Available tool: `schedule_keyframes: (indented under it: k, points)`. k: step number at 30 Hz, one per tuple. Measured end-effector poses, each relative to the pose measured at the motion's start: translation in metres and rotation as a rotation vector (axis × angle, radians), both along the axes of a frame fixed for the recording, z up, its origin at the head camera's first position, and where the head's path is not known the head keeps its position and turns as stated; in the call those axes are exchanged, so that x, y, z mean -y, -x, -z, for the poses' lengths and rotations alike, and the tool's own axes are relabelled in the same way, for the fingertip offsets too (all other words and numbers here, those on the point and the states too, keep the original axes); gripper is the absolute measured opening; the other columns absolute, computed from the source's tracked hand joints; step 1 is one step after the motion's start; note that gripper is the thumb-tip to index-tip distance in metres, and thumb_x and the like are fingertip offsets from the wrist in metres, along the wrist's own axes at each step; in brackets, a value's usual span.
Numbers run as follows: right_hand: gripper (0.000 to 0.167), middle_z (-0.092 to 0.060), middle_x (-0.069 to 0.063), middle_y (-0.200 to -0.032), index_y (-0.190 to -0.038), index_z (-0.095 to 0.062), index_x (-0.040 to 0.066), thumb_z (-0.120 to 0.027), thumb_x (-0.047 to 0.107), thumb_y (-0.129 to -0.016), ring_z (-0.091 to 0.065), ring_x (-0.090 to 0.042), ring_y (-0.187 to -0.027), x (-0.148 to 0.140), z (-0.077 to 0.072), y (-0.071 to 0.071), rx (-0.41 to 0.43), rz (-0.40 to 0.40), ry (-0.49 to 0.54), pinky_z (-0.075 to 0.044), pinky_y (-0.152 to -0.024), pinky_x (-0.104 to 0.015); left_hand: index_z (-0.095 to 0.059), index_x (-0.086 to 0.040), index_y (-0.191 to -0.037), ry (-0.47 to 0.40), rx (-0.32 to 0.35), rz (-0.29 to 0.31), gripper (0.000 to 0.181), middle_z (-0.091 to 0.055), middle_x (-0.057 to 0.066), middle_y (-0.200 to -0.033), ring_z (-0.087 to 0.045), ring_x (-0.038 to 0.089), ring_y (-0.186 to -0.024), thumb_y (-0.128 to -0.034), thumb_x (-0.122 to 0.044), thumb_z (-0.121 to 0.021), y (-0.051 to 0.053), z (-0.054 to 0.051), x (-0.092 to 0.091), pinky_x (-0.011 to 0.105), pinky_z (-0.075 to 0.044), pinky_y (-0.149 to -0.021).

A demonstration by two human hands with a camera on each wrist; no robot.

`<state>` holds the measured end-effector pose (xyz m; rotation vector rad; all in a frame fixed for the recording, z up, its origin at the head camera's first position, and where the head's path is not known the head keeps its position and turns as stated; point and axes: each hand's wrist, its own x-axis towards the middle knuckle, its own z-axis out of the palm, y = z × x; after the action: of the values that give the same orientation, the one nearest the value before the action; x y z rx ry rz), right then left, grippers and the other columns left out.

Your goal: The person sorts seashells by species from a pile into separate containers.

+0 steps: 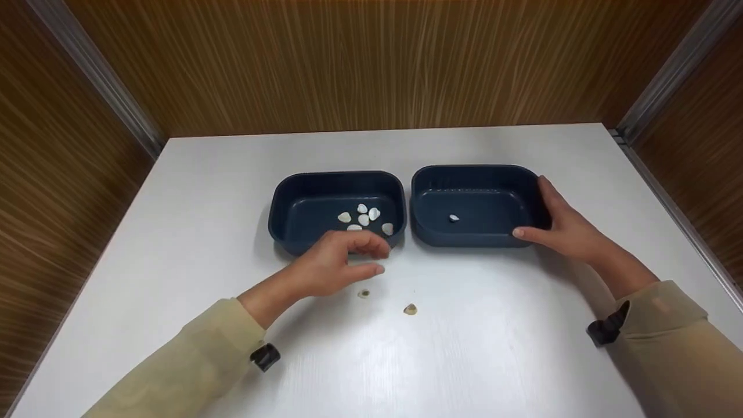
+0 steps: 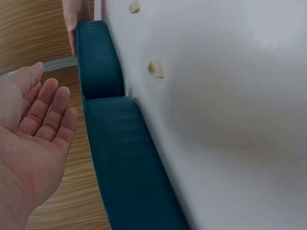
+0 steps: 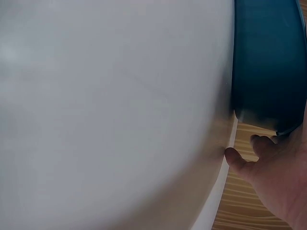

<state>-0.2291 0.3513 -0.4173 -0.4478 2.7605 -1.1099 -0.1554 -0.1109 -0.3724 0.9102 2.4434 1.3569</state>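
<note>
Two dark blue boxes stand side by side. Several pale shells [image 1: 363, 220] lie in the left box [image 1: 296, 203]. One small white shell [image 1: 454, 218] sits in the right box [image 1: 429, 235]. My left hand [image 1: 334, 264] hovers at the front edge of the left box, fingers loosely bent, with nothing in them. In the left wrist view its palm [image 2: 36, 153] faces up and is bare. My right hand [image 1: 566, 232] rests against the right end of the right box, fingers along the side wall, thumb near the front corner.
Two brownish shells, one nearer the left hand [image 1: 364, 294] and another shell [image 1: 410, 309] to its right, lie on the white table [image 1: 464, 348] before the boxes. Wood-grain panels [image 1: 371, 64] wall in the back and sides.
</note>
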Motion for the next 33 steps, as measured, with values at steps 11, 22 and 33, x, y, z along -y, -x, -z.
schedule_keyframes:
  k: [11, 22, 33]
  points:
    - [0.123, 0.016, -0.016, -0.176, -0.168, 0.018, 0.013, -0.079, 0.041, -0.096, 0.011, -0.041, -0.161, -0.001, 0.000, 0.000, 0.020, 0.017, -0.016, -0.002, -0.125, -0.069, -0.075, -0.004, -0.119, 0.047, 0.087, -0.027, 0.024, -0.074, 0.010, -0.114, -0.066, 0.030, -0.110, -0.0973, -0.013, -0.079, -0.010, 0.034, 0.020, 0.049, -0.053, -0.104]
    - [0.124, 0.016, -0.015, -0.176, -0.168, 0.018, 0.015, -0.079, 0.044, -0.096, 0.010, -0.041, -0.161, 0.000, -0.002, -0.001, 0.030, 0.021, -0.033, -0.003, -0.125, -0.069, -0.075, -0.008, -0.118, 0.085, 0.125, -0.082, 0.023, -0.070, 0.003, -0.114, -0.064, 0.020, -0.109, -0.0949, -0.008, -0.079, -0.012, 0.058, 0.031, 0.042, -0.054, -0.102]
    - [0.123, 0.015, -0.017, -0.176, -0.168, 0.017, 0.012, -0.079, 0.040, -0.096, 0.010, -0.041, -0.161, 0.001, -0.001, -0.002, 0.018, 0.009, 0.000, -0.002, -0.125, -0.070, -0.078, -0.012, -0.117, 0.103, 0.057, -0.053, 0.025, -0.068, -0.004, -0.112, -0.063, 0.015, -0.109, -0.0932, -0.011, -0.083, -0.007, 0.072, 0.029, 0.034, -0.050, -0.101]
